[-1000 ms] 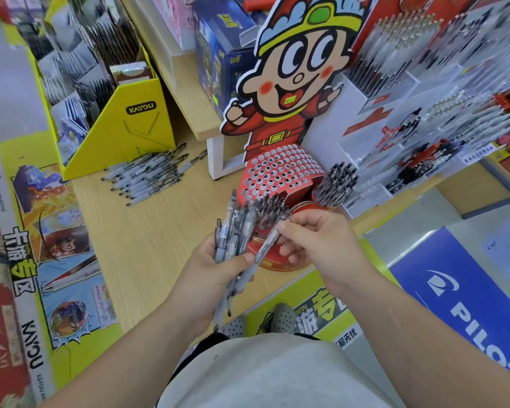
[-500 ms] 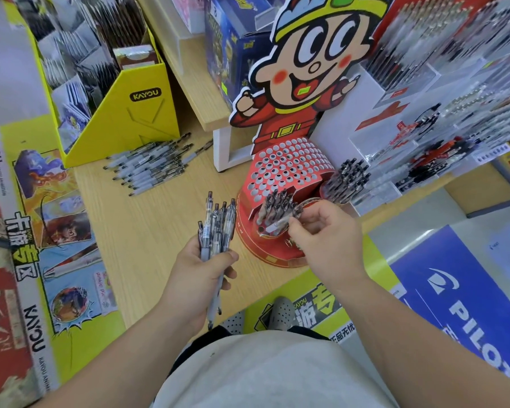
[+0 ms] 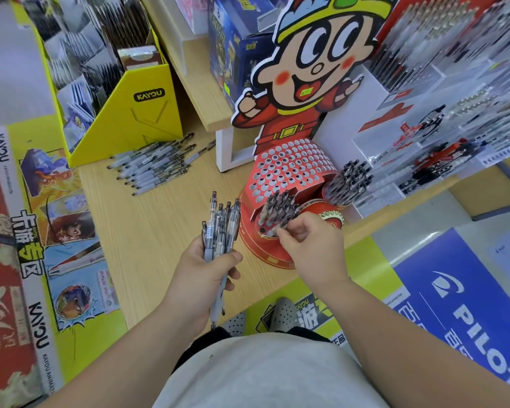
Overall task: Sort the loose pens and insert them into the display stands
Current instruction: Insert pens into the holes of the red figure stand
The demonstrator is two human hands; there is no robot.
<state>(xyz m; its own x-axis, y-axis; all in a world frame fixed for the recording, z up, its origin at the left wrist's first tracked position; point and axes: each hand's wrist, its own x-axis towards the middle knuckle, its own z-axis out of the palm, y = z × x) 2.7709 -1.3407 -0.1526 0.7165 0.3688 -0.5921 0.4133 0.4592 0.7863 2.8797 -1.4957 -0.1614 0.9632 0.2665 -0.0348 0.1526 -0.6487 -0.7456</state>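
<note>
Lowered since before, the right grip (image 3: 312,248) pinches a pen (image 3: 278,228) into a low hole of the centre-frame display stand (image 3: 289,166); the left grip (image 3: 200,278) clasps the pen bundle (image 3: 221,228), likely source of the next.

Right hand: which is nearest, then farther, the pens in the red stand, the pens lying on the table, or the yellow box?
1. Pens in the red stand, right beside the right hand.
2. Loose pens on the table, up and left.
3. Yellow box, behind those pens.
</note>
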